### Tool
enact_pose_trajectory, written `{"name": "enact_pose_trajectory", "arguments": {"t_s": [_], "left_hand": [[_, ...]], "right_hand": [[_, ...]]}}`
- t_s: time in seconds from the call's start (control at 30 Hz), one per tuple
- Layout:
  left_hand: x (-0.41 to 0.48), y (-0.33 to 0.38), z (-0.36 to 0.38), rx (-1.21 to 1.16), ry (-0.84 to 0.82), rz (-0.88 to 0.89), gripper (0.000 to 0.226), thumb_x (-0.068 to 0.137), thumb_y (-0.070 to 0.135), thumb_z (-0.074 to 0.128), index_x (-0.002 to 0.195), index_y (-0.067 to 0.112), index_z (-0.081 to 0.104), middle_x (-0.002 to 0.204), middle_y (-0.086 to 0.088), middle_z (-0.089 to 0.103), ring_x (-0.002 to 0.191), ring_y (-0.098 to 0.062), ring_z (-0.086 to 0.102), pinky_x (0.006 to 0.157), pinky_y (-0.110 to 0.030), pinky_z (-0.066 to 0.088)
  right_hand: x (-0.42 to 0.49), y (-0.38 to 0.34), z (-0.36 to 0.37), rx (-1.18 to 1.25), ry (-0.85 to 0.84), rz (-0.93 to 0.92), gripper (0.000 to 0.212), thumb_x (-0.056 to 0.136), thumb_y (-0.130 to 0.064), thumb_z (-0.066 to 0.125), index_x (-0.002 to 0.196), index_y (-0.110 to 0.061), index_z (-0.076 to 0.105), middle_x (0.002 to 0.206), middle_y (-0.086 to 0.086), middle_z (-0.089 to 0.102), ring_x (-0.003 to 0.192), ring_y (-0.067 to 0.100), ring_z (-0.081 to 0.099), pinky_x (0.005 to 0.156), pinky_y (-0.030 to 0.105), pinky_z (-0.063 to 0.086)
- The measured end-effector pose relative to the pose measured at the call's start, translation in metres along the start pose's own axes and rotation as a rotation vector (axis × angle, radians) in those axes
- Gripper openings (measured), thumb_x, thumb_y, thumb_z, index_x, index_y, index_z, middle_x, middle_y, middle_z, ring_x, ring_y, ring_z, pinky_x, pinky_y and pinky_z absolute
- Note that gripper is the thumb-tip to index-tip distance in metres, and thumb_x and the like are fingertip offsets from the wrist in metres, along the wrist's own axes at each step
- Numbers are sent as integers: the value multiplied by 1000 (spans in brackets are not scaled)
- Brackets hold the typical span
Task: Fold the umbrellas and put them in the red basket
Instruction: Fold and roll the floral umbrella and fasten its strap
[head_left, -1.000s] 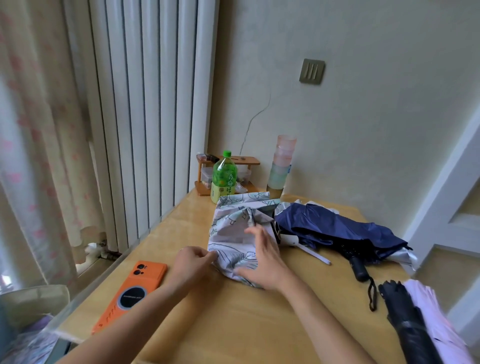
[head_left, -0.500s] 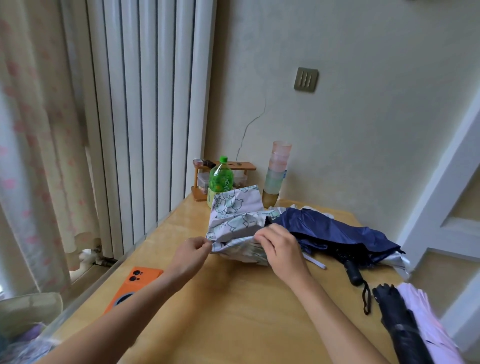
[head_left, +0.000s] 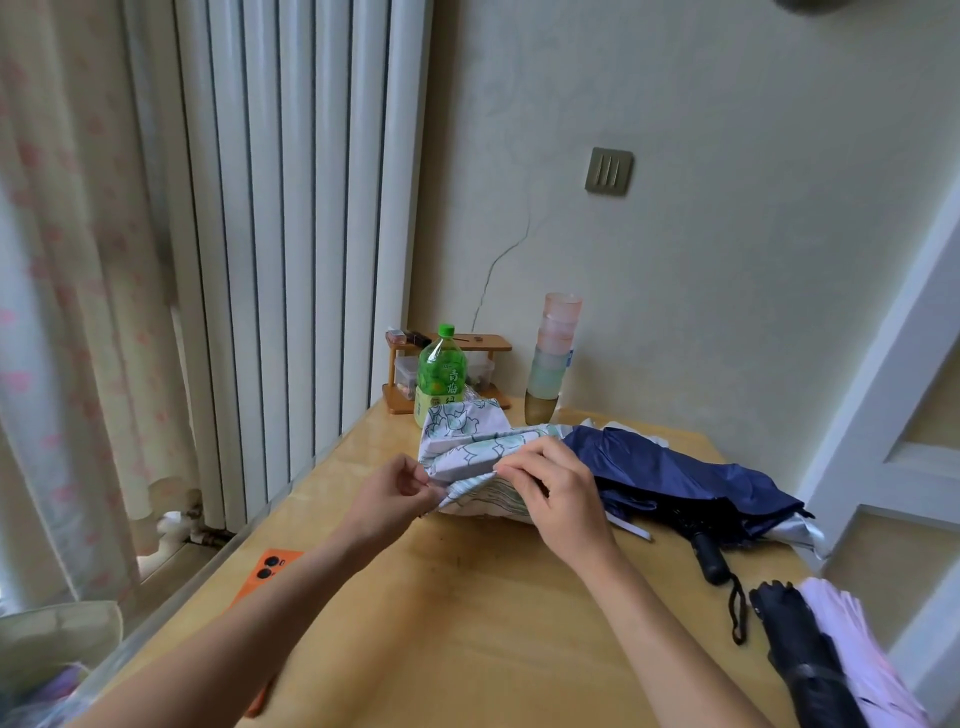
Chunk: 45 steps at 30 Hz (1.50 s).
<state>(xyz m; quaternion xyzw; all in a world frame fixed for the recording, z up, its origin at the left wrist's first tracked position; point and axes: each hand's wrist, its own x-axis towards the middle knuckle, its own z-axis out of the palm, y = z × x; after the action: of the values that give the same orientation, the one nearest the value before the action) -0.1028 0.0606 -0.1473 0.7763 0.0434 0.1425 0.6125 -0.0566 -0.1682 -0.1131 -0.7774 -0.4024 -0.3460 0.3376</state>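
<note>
We record the printed umbrella (head_left: 467, 449) lying mid-table, at twelve o'clock from the hands. The left hand (head_left: 392, 493) pinches its near fabric edge between thumb and fingertips. The right hand (head_left: 558, 493), fingers curled, pinches a fold on top.

The navy umbrella (head_left: 675, 475) touches the printed one at three o'clock, its black handle pointing toward five. A black-and-pink umbrella (head_left: 800, 644) lies at the five o'clock corner, cut off by the frame.

Bare table (head_left: 467, 623) runs open toward six o'clock. At eight o'clock the left forearm hides most of an orange phone (head_left: 270, 565) near the table's left edge. A green bottle (head_left: 441, 371) and stacked cups (head_left: 553, 353) stand at twelve, near the wall.
</note>
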Motion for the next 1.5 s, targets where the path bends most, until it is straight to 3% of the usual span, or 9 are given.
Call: {"name": "enact_pose_trajectory", "arguments": {"t_s": [0.17, 0.37, 0.7, 0.83, 0.93, 1.1, 1.23, 1.33, 1.5], "left_hand": [[12, -1, -1, -166, 181, -129, 21, 87, 8, 77, 99, 4, 59, 76, -8, 65, 65, -17, 54, 55, -27, 40], [15, -5, 3, -208, 218, -195, 13, 93, 4, 69, 103, 3, 60, 77, -6, 62, 63, -12, 53, 53, -20, 41], [9, 11, 13, -159, 194, 104, 6, 101, 9, 57, 98, 4, 57, 78, -3, 57, 71, -12, 51, 68, -27, 45], [6, 15, 13, -64, 156, 139, 6, 98, 5, 58, 94, 7, 62, 77, -4, 62, 65, -10, 54, 60, -21, 47], [5, 11, 7, 142, 26, 42, 21, 97, 11, 54, 97, 20, 73, 79, -2, 73, 60, -14, 65, 65, -33, 55], [4, -3, 9, 321, -32, 5, 44, 92, 8, 49, 119, 38, 64, 91, 2, 73, 53, -18, 70, 63, -26, 56], [12, -25, 10, 518, -81, 209, 64, 89, 23, 62, 148, 41, 45, 119, 6, 59, 88, -8, 64, 83, -22, 50], [20, -40, 13, 791, -174, 257, 78, 88, 45, 60, 158, 45, 24, 146, 6, 38, 129, -15, 40, 106, -35, 36], [31, -52, 18, 925, -300, 94, 66, 102, 37, 42, 161, 41, 14, 168, 12, 12, 153, -17, 9, 118, -49, 19]], "right_hand": [[-1, -4, -9, 77, -104, 47, 6, 92, -16, 76, 97, -16, 76, 87, -12, 63, 81, 3, 60, 72, 19, 48], [-4, -7, -23, -34, -570, 237, 17, 93, -33, 70, 109, -29, 77, 84, -14, 56, 76, 1, 50, 69, 15, 36], [5, -7, -22, 32, -18, 237, 14, 99, -20, 65, 91, -20, 77, 87, -9, 62, 81, 10, 61, 72, 20, 46], [7, -10, -27, 233, -221, 389, 30, 106, -27, 55, 88, -16, 77, 76, -13, 68, 72, 6, 62, 68, 14, 44], [0, 1, -19, 220, -422, 529, 27, 107, -20, 50, 110, -21, 77, 95, -10, 75, 83, 3, 69, 79, 19, 53], [-8, 19, -4, 170, -506, 538, 41, 104, -7, 45, 134, -27, 66, 129, -12, 67, 117, -5, 59, 92, 5, 41], [-14, 34, 15, 61, -500, 471, 43, 102, -10, 51, 140, -28, 59, 153, -9, 46, 142, 6, 39, 120, 23, 28], [-21, 42, 31, -33, -403, 474, 38, 101, -10, 55, 137, -21, 63, 156, -2, 42, 147, 14, 35, 119, 20, 21], [-41, 37, 52, -105, -196, 266, 22, 93, -8, 57, 104, -15, 75, 115, -1, 61, 109, 15, 55, 100, 22, 41]]}}
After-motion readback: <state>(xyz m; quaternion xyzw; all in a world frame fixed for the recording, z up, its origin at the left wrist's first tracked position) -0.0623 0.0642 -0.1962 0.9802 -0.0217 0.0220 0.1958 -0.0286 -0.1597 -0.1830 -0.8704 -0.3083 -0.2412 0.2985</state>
